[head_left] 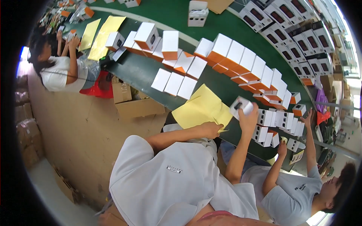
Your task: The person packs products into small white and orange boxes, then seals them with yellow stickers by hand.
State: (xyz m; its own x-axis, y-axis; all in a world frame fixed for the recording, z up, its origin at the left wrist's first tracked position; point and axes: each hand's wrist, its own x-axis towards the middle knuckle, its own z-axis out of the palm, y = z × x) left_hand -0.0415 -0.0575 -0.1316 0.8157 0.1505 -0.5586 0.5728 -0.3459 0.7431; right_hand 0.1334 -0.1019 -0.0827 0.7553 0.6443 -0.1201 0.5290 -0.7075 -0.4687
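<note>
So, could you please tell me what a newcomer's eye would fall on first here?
Probably the large yellow paper sheet spread in front of the person, with their left hand at its near edge. Right of it, their right hand holds a small white cardboard box. Beyond, white-and-orange cardboard boxes stand in rows on the dark green table.

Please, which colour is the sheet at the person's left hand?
The sheet at the left hand is yellow, best seen in the head view.

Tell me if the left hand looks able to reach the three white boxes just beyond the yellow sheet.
Probably yes: nothing sits on the three white boxes, though the yellow sheet lies between, its near edge apparently held by the left hand.
</note>
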